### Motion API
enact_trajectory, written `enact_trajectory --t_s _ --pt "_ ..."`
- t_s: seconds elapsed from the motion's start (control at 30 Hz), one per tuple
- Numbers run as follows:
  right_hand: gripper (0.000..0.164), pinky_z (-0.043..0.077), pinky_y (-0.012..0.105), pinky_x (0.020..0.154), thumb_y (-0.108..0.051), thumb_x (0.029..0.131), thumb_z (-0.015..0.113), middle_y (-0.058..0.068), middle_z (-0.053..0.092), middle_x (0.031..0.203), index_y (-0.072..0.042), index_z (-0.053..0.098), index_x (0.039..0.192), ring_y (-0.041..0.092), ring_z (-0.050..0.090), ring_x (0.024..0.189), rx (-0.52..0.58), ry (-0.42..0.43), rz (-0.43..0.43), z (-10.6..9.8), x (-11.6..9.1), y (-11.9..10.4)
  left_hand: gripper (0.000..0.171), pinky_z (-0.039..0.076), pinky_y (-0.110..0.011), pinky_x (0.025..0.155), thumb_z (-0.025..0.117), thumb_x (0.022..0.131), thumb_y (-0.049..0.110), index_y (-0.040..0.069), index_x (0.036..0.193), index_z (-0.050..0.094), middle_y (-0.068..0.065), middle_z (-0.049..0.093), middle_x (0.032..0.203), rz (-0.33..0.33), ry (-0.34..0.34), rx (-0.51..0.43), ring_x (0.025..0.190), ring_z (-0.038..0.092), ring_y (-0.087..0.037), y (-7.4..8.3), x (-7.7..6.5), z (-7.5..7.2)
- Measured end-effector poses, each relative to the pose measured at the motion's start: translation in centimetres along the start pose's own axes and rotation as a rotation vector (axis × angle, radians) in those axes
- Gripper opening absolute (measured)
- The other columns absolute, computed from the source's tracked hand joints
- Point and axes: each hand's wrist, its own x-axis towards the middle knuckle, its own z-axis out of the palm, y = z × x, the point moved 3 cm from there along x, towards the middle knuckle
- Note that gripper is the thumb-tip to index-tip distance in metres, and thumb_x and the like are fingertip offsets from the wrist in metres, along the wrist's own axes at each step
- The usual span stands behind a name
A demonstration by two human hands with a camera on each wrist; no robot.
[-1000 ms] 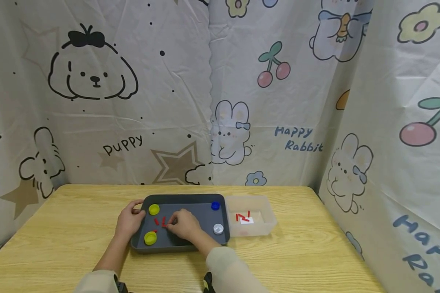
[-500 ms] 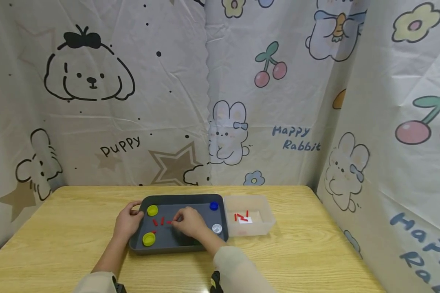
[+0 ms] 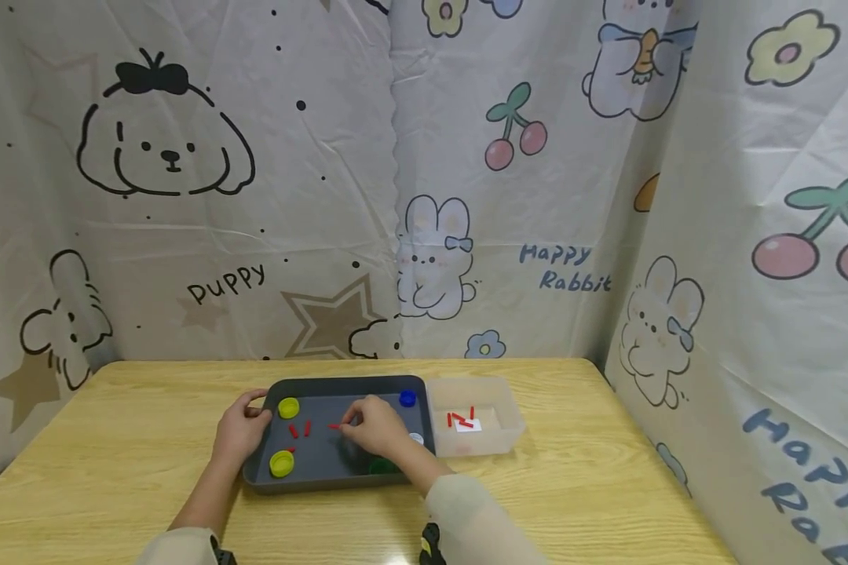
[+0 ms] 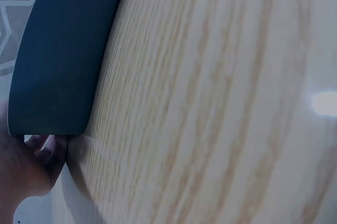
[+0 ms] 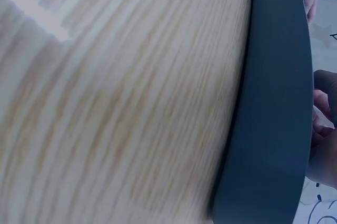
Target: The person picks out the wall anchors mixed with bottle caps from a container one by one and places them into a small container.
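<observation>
My right hand (image 3: 378, 426) is over the middle of the dark grey tray (image 3: 318, 463), pinching a small red stick (image 3: 335, 426) between thumb and fingertips. At the tray's left side my left hand (image 3: 243, 430) grips the rim. Left of the held stick lie two more red sticks (image 3: 307, 428), and a short red piece (image 3: 291, 450) shows by the near yellow bottle cap (image 3: 281, 463). Only the tray's outer wall (image 4: 58, 61) and part of the left hand (image 4: 31, 166) show in the left wrist view. In the right wrist view the tray wall hides much of the right hand (image 5: 327, 129).
Another yellow cap (image 3: 288, 407) sits at the tray's far left, a blue cap (image 3: 407, 398) at far right. My right forearm partly covers a white cap (image 3: 415, 438) and a green cap (image 3: 381, 466). Against the tray's right side stands a translucent bin (image 3: 512, 431) with several red sticks (image 3: 459, 418).
My right hand has drawn the pinched red stick rightward, away from the other sticks. The green cap has come into view below the forearm. My left hand keeps its grip on the tray.
</observation>
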Motion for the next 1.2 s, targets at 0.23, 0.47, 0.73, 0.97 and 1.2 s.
enact_trajectory --t_s 0.23,0.47,0.73,0.97,1.2 --pt "0.008 0.034 0.02 0.052 -0.024 0.085 0.067 -0.006 0.049 0.074 -0.017 0.07 0.084 0.006 0.041 0.063 -0.023 0.014 -0.047 -1.0 -0.4 0.1 0.045 0.042 -0.049 0.085 0.049 0.091 0.017 0.006 0.135 0.044 -0.027 0.054 0.117 0.008 0.008 -0.003 0.103 0.052 -0.037 -0.1 0.1 0.1" --pt "0.009 0.033 0.019 0.051 -0.025 0.085 0.066 -0.005 0.048 0.073 -0.017 0.07 0.087 0.005 0.04 0.057 -0.062 0.015 -0.093 -1.9 -1.1 0.0 0.045 0.042 -0.048 0.084 0.049 0.091 0.017 0.006 0.135 0.045 -0.027 0.056 0.116 0.008 0.008 0.015 0.104 0.054 -0.038 -0.1 0.2 0.1" --pt "0.009 0.033 0.018 0.053 -0.025 0.084 0.067 -0.007 0.048 0.072 -0.017 0.071 0.087 0.004 0.04 0.06 -0.095 0.024 -0.121 -3.1 -1.8 0.0 0.045 0.042 -0.048 0.083 0.05 0.092 0.017 0.006 0.135 0.044 -0.027 0.056 0.116 0.005 0.003 0.009 0.103 0.053 -0.037 -0.1 0.1 0.1" --pt "0.009 0.033 0.019 0.052 -0.024 0.084 0.067 -0.006 0.047 0.072 -0.016 0.071 0.086 0.006 0.039 0.06 -0.109 0.03 -0.128 -4.0 -2.3 0.5 0.045 0.043 -0.048 0.083 0.05 0.091 0.016 0.005 0.135 0.045 -0.027 0.056 0.116 0.009 0.005 0.01 0.103 0.054 -0.037 0.1 0.0 0.1" --pt "0.011 0.033 0.018 0.053 -0.024 0.083 0.067 -0.004 0.047 0.072 -0.015 0.072 0.086 0.005 0.039 0.06 -0.113 0.04 -0.128 -5.0 -2.8 0.9 0.045 0.042 -0.049 0.085 0.05 0.092 0.017 0.006 0.135 0.044 -0.027 0.055 0.118 0.004 0.001 0.011 0.105 0.053 -0.038 0.0 0.1 0.1"
